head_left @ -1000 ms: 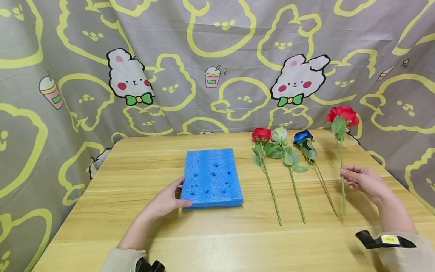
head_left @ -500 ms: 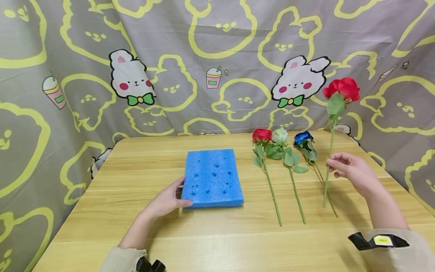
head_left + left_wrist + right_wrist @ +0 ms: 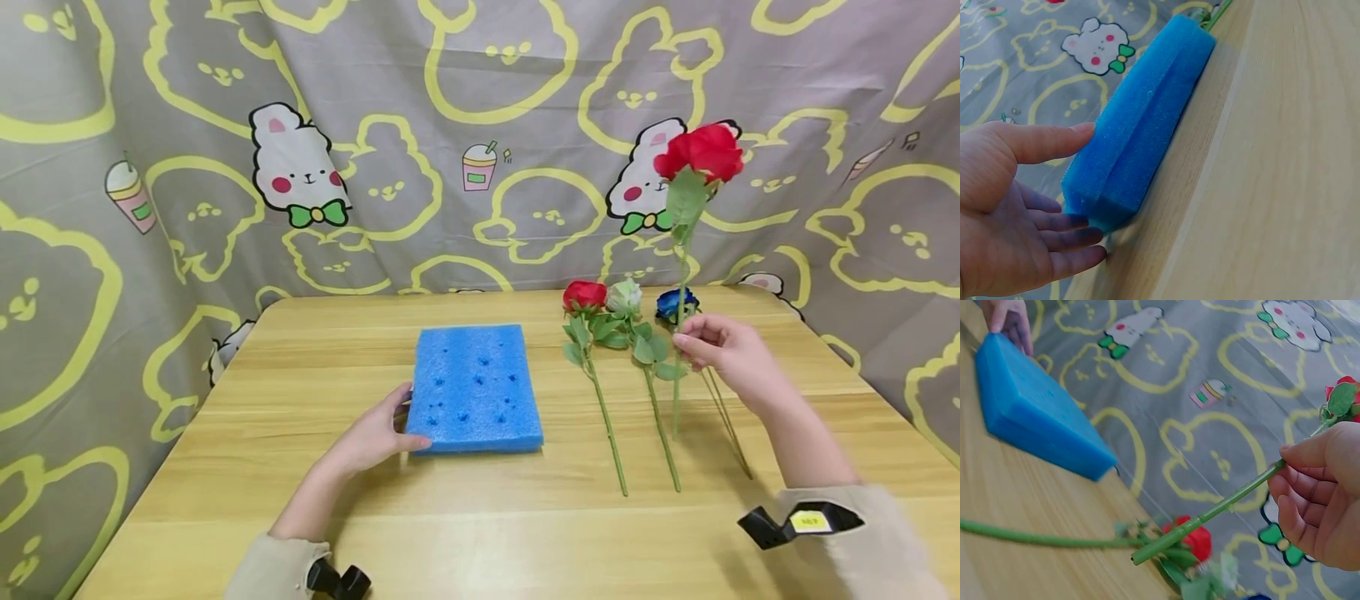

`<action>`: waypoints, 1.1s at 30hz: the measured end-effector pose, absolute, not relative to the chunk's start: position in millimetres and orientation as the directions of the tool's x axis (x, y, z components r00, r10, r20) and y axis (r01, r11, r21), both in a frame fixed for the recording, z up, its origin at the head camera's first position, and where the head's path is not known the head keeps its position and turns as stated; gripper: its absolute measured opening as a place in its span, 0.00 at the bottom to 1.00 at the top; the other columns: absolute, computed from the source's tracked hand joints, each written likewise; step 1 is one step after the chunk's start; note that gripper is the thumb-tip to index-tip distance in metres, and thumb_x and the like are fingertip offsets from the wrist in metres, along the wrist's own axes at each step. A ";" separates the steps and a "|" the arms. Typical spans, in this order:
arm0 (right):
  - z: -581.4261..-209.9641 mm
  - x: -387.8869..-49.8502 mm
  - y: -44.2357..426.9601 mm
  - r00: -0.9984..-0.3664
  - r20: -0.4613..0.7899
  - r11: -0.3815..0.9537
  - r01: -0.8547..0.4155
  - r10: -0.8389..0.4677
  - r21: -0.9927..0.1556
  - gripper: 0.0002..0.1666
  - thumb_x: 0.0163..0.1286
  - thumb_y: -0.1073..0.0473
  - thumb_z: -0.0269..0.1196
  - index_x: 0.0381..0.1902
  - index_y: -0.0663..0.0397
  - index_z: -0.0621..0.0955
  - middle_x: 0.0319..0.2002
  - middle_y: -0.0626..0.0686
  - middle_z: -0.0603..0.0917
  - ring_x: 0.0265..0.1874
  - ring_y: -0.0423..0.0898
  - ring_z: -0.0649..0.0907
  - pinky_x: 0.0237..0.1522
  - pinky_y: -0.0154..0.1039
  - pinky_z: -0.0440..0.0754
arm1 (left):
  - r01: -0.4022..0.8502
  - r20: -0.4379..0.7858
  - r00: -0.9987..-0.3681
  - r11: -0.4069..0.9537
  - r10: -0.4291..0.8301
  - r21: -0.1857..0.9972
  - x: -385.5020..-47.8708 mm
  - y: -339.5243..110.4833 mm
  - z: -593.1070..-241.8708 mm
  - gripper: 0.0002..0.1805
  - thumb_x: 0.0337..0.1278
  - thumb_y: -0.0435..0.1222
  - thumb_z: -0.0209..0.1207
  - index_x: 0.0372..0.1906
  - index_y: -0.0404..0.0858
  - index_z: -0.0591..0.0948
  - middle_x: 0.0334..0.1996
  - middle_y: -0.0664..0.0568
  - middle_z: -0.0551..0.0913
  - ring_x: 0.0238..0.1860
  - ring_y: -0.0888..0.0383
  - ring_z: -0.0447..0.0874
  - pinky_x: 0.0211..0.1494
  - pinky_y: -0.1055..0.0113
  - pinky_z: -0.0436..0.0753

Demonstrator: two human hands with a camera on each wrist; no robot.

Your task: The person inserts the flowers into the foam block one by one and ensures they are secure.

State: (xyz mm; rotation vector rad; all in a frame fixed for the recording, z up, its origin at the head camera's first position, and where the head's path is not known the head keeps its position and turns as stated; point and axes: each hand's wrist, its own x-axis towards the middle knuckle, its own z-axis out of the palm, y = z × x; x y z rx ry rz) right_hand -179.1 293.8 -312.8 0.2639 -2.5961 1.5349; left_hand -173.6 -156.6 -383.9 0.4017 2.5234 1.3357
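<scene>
A blue foam block [image 3: 472,392] with several small holes in its top lies on the table. My left hand [image 3: 372,437] rests on its near left corner; in the left wrist view the thumb [image 3: 1054,140] touches one side of the foam and the nearly straight fingers lie at its end. Between thumb and fingertips, my right hand [image 3: 726,354] pinches the green stem of a red rose [image 3: 702,154], held upright above the table. In the right wrist view the cut stem end [image 3: 1147,553] points down toward the foam's side, hanging free.
Lying on the table right of the foam are another red rose [image 3: 585,297], a pale green-white rose [image 3: 623,296] and a blue rose [image 3: 670,308], partly behind the held stem. A patterned grey curtain [image 3: 420,75] stands behind the wooden table [image 3: 465,517].
The right hand has lifted the red rose and carried it leftward, from right of the blue rose to in front of it. The left hand and foam block stay put.
</scene>
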 end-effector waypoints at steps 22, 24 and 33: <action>-303.8 -216.3 188.9 -0.928 0.332 0.398 -0.373 -0.170 -0.838 0.10 0.66 0.61 0.60 0.38 0.65 0.75 0.28 0.53 0.79 0.23 0.41 0.76 0.26 0.34 0.77 | 0.141 -0.083 -0.923 0.533 0.375 0.835 -174.0 -159.3 -385.7 0.50 0.47 0.40 0.68 0.70 0.27 0.51 0.67 0.33 0.57 0.65 0.38 0.58 0.65 0.47 0.61; -302.0 -220.1 181.2 -0.925 0.331 0.386 -0.378 -0.184 -0.841 0.10 0.66 0.61 0.60 0.39 0.65 0.76 0.30 0.54 0.79 0.24 0.42 0.77 0.27 0.34 0.78 | 0.141 -0.081 -0.926 0.536 0.370 0.832 -173.8 -158.9 -384.8 0.50 0.47 0.40 0.68 0.70 0.26 0.51 0.66 0.33 0.58 0.65 0.38 0.58 0.64 0.47 0.61; -293.0 -236.0 149.5 -0.908 0.362 0.372 -0.418 -0.212 -0.829 0.10 0.66 0.63 0.59 0.39 0.67 0.77 0.33 0.61 0.81 0.31 0.55 0.82 0.31 0.35 0.82 | 0.153 -0.064 -0.925 0.521 0.374 0.840 -172.9 -158.2 -384.5 0.50 0.47 0.39 0.68 0.69 0.25 0.52 0.66 0.32 0.58 0.64 0.38 0.60 0.64 0.47 0.61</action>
